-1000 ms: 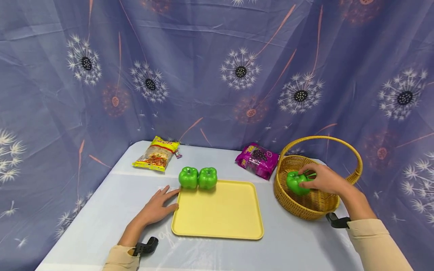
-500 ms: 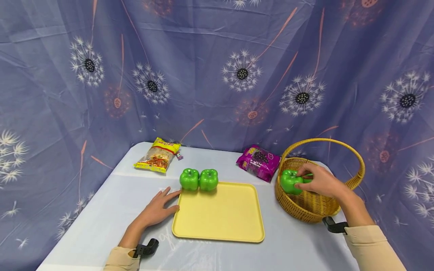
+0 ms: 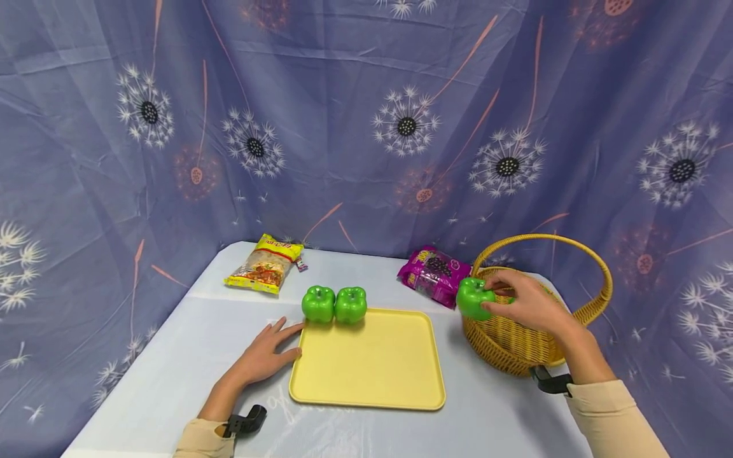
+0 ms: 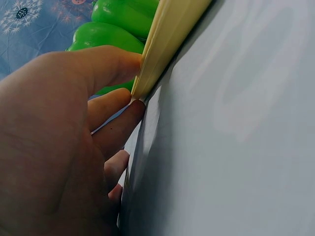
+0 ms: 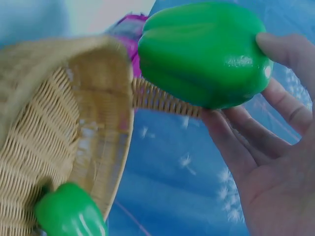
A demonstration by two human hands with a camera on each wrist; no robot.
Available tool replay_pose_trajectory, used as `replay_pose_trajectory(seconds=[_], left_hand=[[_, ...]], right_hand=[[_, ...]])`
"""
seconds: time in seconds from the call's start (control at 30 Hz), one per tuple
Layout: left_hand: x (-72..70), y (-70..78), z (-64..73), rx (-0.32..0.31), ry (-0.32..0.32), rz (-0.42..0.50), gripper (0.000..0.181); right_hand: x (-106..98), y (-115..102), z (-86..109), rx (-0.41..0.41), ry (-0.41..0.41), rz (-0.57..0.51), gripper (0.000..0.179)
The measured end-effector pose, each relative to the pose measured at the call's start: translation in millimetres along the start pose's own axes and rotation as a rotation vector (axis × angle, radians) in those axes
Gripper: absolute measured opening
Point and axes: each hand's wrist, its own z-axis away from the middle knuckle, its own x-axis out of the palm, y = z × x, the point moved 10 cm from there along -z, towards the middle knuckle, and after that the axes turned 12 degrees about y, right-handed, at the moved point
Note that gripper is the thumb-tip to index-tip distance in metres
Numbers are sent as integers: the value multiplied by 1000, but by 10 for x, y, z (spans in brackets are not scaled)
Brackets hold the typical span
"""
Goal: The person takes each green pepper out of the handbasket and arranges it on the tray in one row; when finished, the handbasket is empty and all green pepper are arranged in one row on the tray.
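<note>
My right hand [image 3: 529, 304] pinches a green bell pepper [image 3: 473, 299] between thumb and fingers, held above the left rim of the wicker basket [image 3: 498, 356]. In the right wrist view, another green pepper [image 5: 71, 212] lies inside that basket. My left hand [image 3: 260, 356] rests on the table with its fingers spread, thumb and fingertips touching the left edge of the yellow tray [image 3: 366, 362]. Two more green peppers, a left one [image 3: 318, 305] and a right one [image 3: 350, 306], sit side by side at the tray's far left corner.
A yellow-topped snack bag [image 3: 266, 264] lies at the back left, a small packet [image 3: 301, 264] beside it. Near the basket is a purple grape-printed bag [image 3: 435, 277]. The basket's tall handle [image 3: 550, 236] arches over it. A dandelion-patterned cloth [image 3: 343, 127] hangs behind the table.
The right hand has lifted the pepper up from inside the basket and moved it left over the rim. My left hand has stayed at the tray's edge.
</note>
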Motion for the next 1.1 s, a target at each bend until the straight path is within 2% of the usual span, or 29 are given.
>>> replay_pose_trajectory(seconds=[0.23,0.53,0.73,0.93,1.1], left_hand=[[-2,5,12,-1,2,-1,56],[18,-7,-4,1,-7,7,56],[16,-32,7,1,6,8,57],[35,-52,17,0,5,8,58],[21,-13,-3,18,13,5,57]], right_hand=[[203,-120,-58,-21,-5,-71,36],[522,-157,-115,-22,-12,-185,32],[756,-206,-172,-22,-3,-190,31],[1015,-278,-221,-27,-28,-234,30],[1160,-315,-261,-41,-30,-204,29]])
